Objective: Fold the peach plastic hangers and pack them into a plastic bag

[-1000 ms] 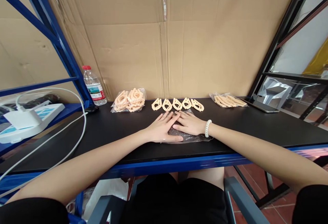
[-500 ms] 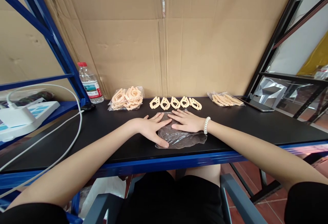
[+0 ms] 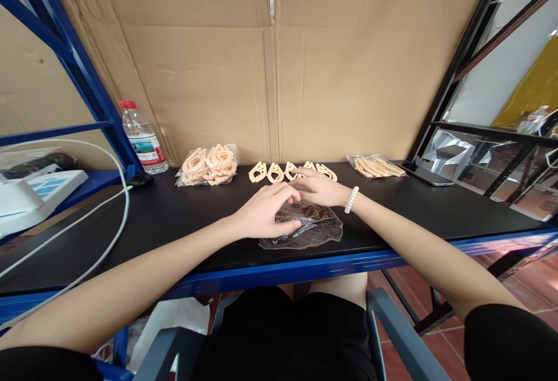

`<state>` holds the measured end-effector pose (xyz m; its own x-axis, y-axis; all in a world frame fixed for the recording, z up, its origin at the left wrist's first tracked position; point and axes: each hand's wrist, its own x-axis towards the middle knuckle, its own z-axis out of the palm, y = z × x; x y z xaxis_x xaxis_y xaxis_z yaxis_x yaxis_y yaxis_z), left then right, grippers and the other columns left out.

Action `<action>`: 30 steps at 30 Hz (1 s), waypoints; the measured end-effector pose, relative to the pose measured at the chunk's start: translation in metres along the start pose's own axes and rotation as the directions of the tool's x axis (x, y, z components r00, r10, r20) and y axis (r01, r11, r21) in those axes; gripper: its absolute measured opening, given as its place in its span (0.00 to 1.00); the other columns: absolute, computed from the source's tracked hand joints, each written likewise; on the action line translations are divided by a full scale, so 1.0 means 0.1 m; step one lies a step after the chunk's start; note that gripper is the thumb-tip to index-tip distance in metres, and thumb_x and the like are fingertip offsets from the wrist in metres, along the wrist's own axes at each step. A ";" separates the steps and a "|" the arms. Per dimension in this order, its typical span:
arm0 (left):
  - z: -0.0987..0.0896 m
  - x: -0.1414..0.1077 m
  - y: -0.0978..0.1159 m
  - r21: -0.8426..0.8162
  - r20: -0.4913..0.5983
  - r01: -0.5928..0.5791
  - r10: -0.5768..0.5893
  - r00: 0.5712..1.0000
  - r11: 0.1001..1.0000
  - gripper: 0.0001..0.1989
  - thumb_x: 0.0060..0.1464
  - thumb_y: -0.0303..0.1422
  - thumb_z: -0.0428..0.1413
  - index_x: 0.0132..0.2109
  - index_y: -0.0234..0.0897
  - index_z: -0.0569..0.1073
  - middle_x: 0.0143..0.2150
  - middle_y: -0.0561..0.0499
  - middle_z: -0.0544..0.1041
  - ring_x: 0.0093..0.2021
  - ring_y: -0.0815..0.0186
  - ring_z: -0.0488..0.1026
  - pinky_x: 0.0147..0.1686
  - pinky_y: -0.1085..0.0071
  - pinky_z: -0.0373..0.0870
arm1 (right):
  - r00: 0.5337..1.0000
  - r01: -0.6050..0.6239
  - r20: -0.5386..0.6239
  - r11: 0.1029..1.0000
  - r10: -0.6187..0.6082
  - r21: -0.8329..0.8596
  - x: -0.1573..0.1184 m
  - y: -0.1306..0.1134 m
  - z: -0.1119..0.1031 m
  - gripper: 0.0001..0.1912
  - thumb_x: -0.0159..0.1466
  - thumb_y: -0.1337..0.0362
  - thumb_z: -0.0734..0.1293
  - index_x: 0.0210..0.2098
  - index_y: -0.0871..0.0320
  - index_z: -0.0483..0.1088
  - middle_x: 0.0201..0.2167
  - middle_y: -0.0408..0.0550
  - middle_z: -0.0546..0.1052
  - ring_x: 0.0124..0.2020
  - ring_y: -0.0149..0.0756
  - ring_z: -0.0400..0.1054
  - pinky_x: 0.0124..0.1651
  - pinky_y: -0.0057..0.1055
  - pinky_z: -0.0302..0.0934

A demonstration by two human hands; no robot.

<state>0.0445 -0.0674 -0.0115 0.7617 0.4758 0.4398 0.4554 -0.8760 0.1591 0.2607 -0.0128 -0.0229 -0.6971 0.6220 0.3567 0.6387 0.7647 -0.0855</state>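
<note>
A clear plastic bag (image 3: 316, 232) lies wrinkled on the black tabletop in front of me. My left hand (image 3: 265, 211) is over its left side, fingers bent and thumb stretched apart. Just right of it, my right hand (image 3: 321, 188) reaches across the bag's far edge, its fingers partly bent and pointing left. The fingertips of both hands come close together; whether they touch the bag there is hard to see. Behind them runs a row of several pale peach, loop-shaped plastic pieces, like folding hangers (image 3: 257, 172), partly covered by my right hand.
A clear bag of similar looped pieces (image 3: 209, 164) sits at the back left, beside a water bottle (image 3: 146, 142). Another bag with slim pale pieces (image 3: 377, 166) lies back right, near a flat grey device (image 3: 429, 176). A white cable (image 3: 124, 206) loops over the left side. Cardboard (image 3: 196, 78) stands behind.
Both hands were spread flat on the bag; now they are raised, with bent fingers and closer together. My right hand now covers part of the row. The view has shifted slightly.
</note>
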 end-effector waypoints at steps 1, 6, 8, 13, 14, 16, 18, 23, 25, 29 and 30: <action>0.02 -0.01 0.04 0.018 0.002 -0.018 0.018 1.000 1.000 0.17 0.50 0.40 0.59 0.45 0.40 0.67 0.41 0.49 0.72 0.44 0.59 0.69 0.45 0.61 0.66 | 1.000 0.010 -0.016 1.000 -0.010 0.006 0.00 0.04 -0.01 0.17 0.67 0.62 0.61 0.53 0.60 0.71 0.60 0.58 0.64 0.63 0.49 0.55 0.62 0.48 0.52; 0.07 -0.04 0.12 0.133 0.014 -0.118 0.118 0.993 0.984 0.14 0.48 0.32 0.56 0.44 0.39 0.65 0.39 0.50 0.71 0.39 0.61 0.68 0.41 0.64 0.65 | 1.000 0.014 -0.010 1.000 -0.014 0.019 0.01 0.19 -0.02 0.14 0.65 0.67 0.62 0.48 0.62 0.73 0.46 0.55 0.74 0.50 0.44 0.66 0.56 0.42 0.59; 0.10 -0.05 0.12 0.181 -0.011 -0.165 0.170 0.985 0.970 0.09 0.50 0.28 0.53 0.41 0.38 0.65 0.37 0.50 0.71 0.37 0.63 0.68 0.38 0.67 0.65 | 1.000 0.001 0.002 1.000 -0.001 0.001 0.01 0.20 -0.01 0.13 0.64 0.67 0.64 0.46 0.62 0.74 0.42 0.55 0.75 0.47 0.44 0.67 0.53 0.41 0.60; 0.17 -0.06 0.13 0.401 0.010 -0.298 0.321 0.947 0.866 0.11 0.60 0.22 0.43 0.35 0.37 0.68 0.37 0.49 0.73 0.34 0.66 0.68 0.33 0.69 0.64 | 1.000 0.003 0.009 1.000 -0.003 -0.011 0.00 0.14 0.01 0.13 0.64 0.66 0.64 0.47 0.61 0.74 0.41 0.54 0.75 0.45 0.43 0.67 0.51 0.39 0.60; 0.18 -0.06 0.13 0.443 0.019 -0.312 0.339 0.941 0.840 0.13 0.61 0.23 0.43 0.34 0.37 0.69 0.37 0.50 0.74 0.34 0.66 0.69 0.34 0.69 0.64 | 1.000 0.002 0.020 1.000 -0.002 -0.008 0.00 0.13 0.02 0.13 0.64 0.67 0.65 0.47 0.61 0.74 0.41 0.53 0.75 0.44 0.43 0.68 0.51 0.39 0.60; 0.21 -0.07 0.13 0.503 0.021 -0.326 0.366 0.930 0.800 0.14 0.63 0.25 0.43 0.33 0.37 0.70 0.38 0.50 0.75 0.35 0.67 0.69 0.35 0.69 0.64 | 0.999 0.012 0.045 1.000 -0.013 0.007 0.02 0.13 0.01 0.12 0.63 0.68 0.65 0.45 0.62 0.75 0.39 0.52 0.76 0.42 0.41 0.69 0.50 0.37 0.61; 0.22 -0.07 0.12 0.546 0.019 -0.337 0.391 0.920 0.767 0.15 0.64 0.25 0.44 0.32 0.36 0.71 0.39 0.50 0.76 0.37 0.66 0.69 0.36 0.69 0.64 | 0.999 0.022 0.038 0.999 -0.023 0.029 0.04 0.22 -0.02 0.11 0.64 0.68 0.63 0.43 0.61 0.76 0.38 0.51 0.77 0.41 0.39 0.69 0.50 0.35 0.61; 0.17 -0.08 0.11 0.582 0.108 -0.360 0.370 0.923 0.729 0.11 0.62 0.26 0.47 0.37 0.35 0.74 0.49 0.45 0.75 0.43 0.62 0.70 0.38 0.66 0.67 | 0.969 -0.233 -0.113 0.967 0.222 -0.100 0.01 0.82 -0.16 0.20 0.64 0.74 0.57 0.50 0.61 0.74 0.48 0.52 0.76 0.51 0.42 0.67 0.59 0.40 0.56; 0.13 -0.07 0.13 0.561 0.152 -0.358 0.333 0.931 0.746 0.09 0.61 0.26 0.48 0.40 0.34 0.74 0.52 0.44 0.73 0.44 0.61 0.70 0.39 0.66 0.68 | 0.949 -0.312 -0.081 0.939 0.304 -0.144 -0.04 1.08 -0.16 0.28 0.59 0.79 0.57 0.56 0.59 0.69 0.55 0.52 0.72 0.57 0.42 0.62 0.61 0.40 0.54; 0.07 -0.06 0.16 0.473 0.187 -0.340 0.284 0.940 0.813 0.10 0.62 0.29 0.48 0.41 0.34 0.74 0.50 0.45 0.74 0.45 0.61 0.71 0.39 0.66 0.69 | 0.925 -0.329 0.139 0.929 0.354 -0.172 -0.14 1.30 -0.08 0.37 0.55 0.79 0.58 0.63 0.54 0.61 0.65 0.48 0.61 0.66 0.45 0.49 0.65 0.45 0.49; 0.06 -0.06 0.17 0.441 0.189 -0.329 0.272 0.944 0.835 0.10 0.62 0.30 0.47 0.41 0.34 0.74 0.48 0.45 0.75 0.46 0.61 0.71 0.40 0.67 0.70 | 0.914 -0.330 0.188 0.927 0.361 -0.177 -0.15 1.30 -0.07 0.38 0.55 0.78 0.58 0.64 0.53 0.60 0.65 0.47 0.60 0.67 0.47 0.49 0.65 0.46 0.49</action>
<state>0.0507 -0.0849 -0.0163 0.9297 0.2254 0.2914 0.3327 -0.8532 -0.4016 0.3564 0.0764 -0.0331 -0.4676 0.8757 0.1202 0.8798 0.4743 -0.0326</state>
